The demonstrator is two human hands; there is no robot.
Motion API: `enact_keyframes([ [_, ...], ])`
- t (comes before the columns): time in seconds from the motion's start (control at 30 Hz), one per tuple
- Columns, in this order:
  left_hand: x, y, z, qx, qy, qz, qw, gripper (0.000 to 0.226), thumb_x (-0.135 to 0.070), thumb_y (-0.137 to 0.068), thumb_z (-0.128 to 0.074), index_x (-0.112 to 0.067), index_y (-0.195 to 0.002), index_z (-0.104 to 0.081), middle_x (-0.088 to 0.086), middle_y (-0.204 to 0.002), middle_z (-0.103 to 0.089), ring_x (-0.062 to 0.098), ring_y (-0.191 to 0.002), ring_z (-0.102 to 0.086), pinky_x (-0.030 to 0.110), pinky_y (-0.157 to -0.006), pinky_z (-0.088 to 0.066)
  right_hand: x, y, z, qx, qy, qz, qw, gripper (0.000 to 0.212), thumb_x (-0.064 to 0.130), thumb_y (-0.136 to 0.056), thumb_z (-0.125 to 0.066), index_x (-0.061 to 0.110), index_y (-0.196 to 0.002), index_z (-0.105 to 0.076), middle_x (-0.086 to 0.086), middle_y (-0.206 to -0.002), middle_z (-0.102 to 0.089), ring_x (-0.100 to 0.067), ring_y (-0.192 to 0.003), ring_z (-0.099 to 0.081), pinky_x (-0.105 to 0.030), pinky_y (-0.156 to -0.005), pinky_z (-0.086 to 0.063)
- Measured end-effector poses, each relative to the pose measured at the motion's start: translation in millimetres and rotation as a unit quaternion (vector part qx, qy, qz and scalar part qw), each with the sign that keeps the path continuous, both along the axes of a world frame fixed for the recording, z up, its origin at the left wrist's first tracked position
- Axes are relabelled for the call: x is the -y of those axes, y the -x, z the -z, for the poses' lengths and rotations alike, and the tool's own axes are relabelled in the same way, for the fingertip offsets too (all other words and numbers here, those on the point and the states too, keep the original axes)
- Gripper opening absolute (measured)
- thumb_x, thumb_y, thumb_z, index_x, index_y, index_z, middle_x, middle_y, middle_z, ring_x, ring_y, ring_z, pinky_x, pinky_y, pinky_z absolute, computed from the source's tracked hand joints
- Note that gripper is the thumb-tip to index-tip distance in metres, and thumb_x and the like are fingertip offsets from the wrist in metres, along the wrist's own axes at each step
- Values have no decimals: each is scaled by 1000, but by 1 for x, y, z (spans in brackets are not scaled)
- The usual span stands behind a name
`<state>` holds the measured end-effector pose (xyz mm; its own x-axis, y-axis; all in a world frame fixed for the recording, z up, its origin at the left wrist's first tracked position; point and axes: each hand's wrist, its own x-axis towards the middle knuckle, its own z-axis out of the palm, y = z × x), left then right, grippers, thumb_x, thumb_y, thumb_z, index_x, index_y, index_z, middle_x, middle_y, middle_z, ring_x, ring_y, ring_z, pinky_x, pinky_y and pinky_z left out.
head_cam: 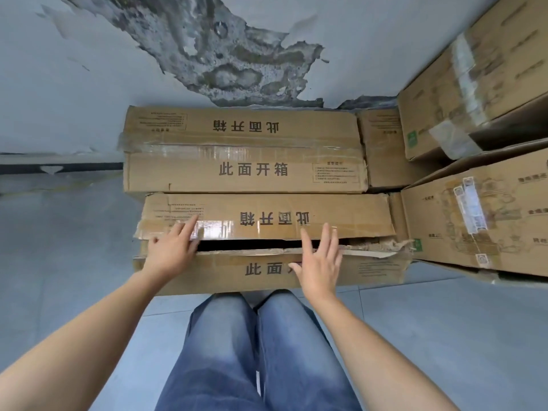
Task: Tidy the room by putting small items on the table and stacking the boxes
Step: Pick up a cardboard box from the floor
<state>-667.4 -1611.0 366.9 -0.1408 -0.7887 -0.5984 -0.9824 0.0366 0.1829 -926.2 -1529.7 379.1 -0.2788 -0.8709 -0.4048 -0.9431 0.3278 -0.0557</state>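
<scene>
Grip state: both hands spread, clamped on nothing; left hand (170,247) laid over the left end of the near carton (341,215), forefinger stretched onto the glossy tape (213,226) of its far flap (296,204), other fingers at the edge of the dark gap (252,245); right hand (318,259), fingers straight and apart, over the same gap toward the middle, palm above the near flap (207,271); whether the right palm presses the card or hovers just off it cannot be told.

Near carton: long, lying flat on the tiled floor (59,247), lid flaps parted along the centre seam, right end torn and ragged; the person's legs in jeans (225,351) just before it. Far carton (243,173): same print, taped closed, just behind and parallel, against the peeling wall (89,69); small carton (382,149) at its right end; further right, lower carton (444,226) with upper carton (462,78) above it. No table or small items in view.

Step in hand, as judged: box stacking, at the stage of closing or steadying the near carton's lid before a lift. Next move, as judged: press both flaps level, then shift the hands to the short ends or beneath the long edge; a hold on the loose flaps alone would likely tear the damaged card; the far carton offers a level, matching top as seat.
</scene>
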Motion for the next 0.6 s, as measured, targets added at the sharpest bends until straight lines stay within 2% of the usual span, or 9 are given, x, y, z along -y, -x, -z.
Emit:
enact_keyframes([
  [0.03, -3, 0, 6, 15, -45, 4, 999, 73, -64, -90, -24, -30, -151, -3, 4, -156, -21, 27, -140, -27, 49, -109, -23, 0, 7, 11, -13, -25, 3, 1000, 92, 43, -70, -76, 23, -147, -28, -27, -152, -13, -46, -139, -16, -56, -109, -23],
  [0.07, -6, 0, 11, 38, -68, 38, 996, 89, -81, -77, -12, -32, -150, 4, 2, -159, -8, 28, -144, -16, 49, -113, -16, 2, 14, 20, -14, -57, 7, 998, 97, 50, -79, -65, 26, -150, -4, -23, -155, 6, -44, -142, 1, -55, -113, -10],
  [0.1, -12, 0, 16, 65, -74, 82, 992, 100, -89, -69, -9, -32, -149, 11, 3, -160, 3, 31, -146, -5, 49, -115, -10, 5, 20, 28, -13, -79, 14, 997, 99, 55, -81, -57, 29, -148, 10, -20, -154, 17, -42, -142, 10, -55, -114, -4],
  [0.13, -19, -1, 23, 88, -78, 118, 986, 103, -90, -69, -13, -31, -148, 16, 4, -159, 12, 34, -145, 5, 51, -116, -6, 8, 25, 34, -14, -96, 19, 995, 100, 59, -81, -54, 30, -147, 15, -18, -153, 21, -41, -141, 14, -57, -113, -3],
  [0.2, -32, 0, 36, 110, -90, 132, 981, 104, -83, -74, -30, -29, -145, 23, 7, -156, 24, 38, -141, 21, 57, -114, -3, 17, 30, 44, -4, -118, 33, 992, 102, 64, -78, -54, 34, -146, 17, -16, -153, 22, -42, -141, 15, -61, -111, -3],
  [0.27, -44, 0, 49, 110, -81, 101, 985, 109, -81, -73, -39, -27, -146, 22, 8, -154, 28, 39, -139, 27, 62, -111, -5, 25, 35, 52, 19, -146, 52, 988, 105, 68, -73, -56, 37, -146, 14, -14, -154, 23, -42, -141, 16, -64, -109, -4],
  [0.37, -54, 1, 60, 108, -58, 58, 991, 111, -82, -70, -40, -28, -145, 21, 6, -155, 25, 39, -139, 26, 66, -109, -5, 33, 46, 58, 64, -175, 81, 979, 108, 66, -69, -63, 42, -146, 9, -11, -154, 24, -43, -140, 17, -66, -108, -7],
  [0.5, -62, 2, 62, 101, -62, 7, 993, 107, -82, -71, -38, -33, -145, 20, 1, -155, 25, 39, -140, 25, 67, -108, -3, 49, 45, 63, 93, -157, 84, 980, 91, 66, -78, -54, 44, -146, 1, -7, -155, 23, -46, -139, 16, -67, -108, -8],
  [0.6, -61, 7, 60, 110, -78, -4, 991, 104, -82, -72, -37, -35, -145, 20, 0, -155, 28, 39, -139, 26, 67, -108, -5, 56, 49, 60, 108, -176, 70, 976, 93, 64, -76, -58, 45, -146, 1, -6, -154, 27, -47, -138, 17, -66, -108, -5],
])
